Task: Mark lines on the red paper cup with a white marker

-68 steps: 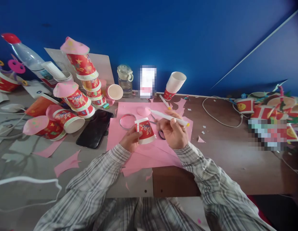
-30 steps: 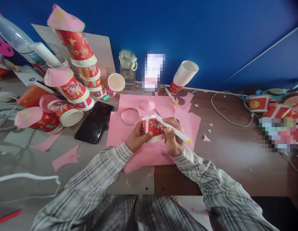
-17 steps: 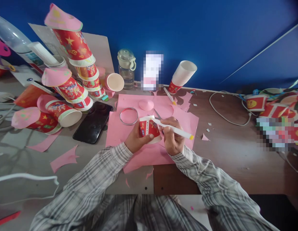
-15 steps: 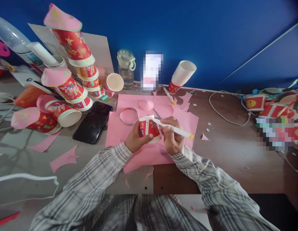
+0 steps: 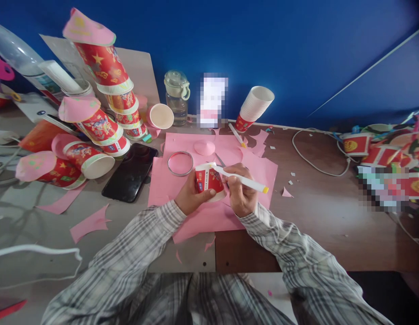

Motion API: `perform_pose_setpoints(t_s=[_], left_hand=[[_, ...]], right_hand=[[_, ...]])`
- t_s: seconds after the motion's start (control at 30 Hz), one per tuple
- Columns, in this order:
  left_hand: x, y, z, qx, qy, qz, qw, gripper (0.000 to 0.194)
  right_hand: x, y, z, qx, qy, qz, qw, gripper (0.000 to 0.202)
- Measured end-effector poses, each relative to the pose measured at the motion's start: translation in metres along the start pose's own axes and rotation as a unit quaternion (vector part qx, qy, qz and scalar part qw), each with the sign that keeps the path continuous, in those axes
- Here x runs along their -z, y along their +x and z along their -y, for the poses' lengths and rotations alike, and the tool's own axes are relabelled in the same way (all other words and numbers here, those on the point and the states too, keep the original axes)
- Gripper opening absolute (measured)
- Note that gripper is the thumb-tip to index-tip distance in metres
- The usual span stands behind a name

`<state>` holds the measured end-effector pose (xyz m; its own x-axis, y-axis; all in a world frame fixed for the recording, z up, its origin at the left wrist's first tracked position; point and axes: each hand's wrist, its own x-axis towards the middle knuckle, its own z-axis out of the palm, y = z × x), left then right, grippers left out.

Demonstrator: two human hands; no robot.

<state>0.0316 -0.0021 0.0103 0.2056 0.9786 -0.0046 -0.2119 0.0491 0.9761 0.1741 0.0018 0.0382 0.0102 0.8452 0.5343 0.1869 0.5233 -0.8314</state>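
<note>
My left hand [image 5: 192, 195] is wrapped round a red paper cup [image 5: 214, 184] with a white rim, held tilted above pink paper sheets [image 5: 202, 223]. In my right hand [image 5: 242, 192] is a white marker [image 5: 248, 181] with a yellow end, its tip touching the cup's white edge. Behind the cup lie a small pink paper cone [image 5: 204, 147] and a round ring [image 5: 180, 163] on the paper. Scissors, partly hidden by my right hand, show a blade [image 5: 219, 159] next to the cup.
Decorated cup towers [image 5: 103, 63] with pink cone tops stand at the left, beside a black phone [image 5: 130, 173]. At the back are a water bottle [image 5: 176, 99], a lit screen [image 5: 212, 100] and stacked cups [image 5: 255, 108]. A white cable [image 5: 318, 168] and more cups [image 5: 356, 144] lie right.
The marker's yellow end and my right hand have shifted very slightly left. My left hand and the cup stay nearly the same, and both grips are unchanged.
</note>
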Motion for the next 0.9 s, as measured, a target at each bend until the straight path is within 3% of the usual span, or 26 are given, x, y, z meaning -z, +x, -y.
perform_pose_setpoints(t_s=[0.53, 0.9], left_hand=[[-0.0008, -0.0002, -0.0012, -0.010, -0.014, 0.013, 1.000, 0.074], [0.0003, 0.0001, 0.0008, -0.005, -0.010, 0.008, 1.000, 0.075]], right_hand=[[-0.0005, -0.0002, -0.0006, -0.018, 0.048, -0.011, 0.999, 0.022], [0.0039, 0.0018, -0.0006, -0.030, 0.000, 0.009, 1.000, 0.024]])
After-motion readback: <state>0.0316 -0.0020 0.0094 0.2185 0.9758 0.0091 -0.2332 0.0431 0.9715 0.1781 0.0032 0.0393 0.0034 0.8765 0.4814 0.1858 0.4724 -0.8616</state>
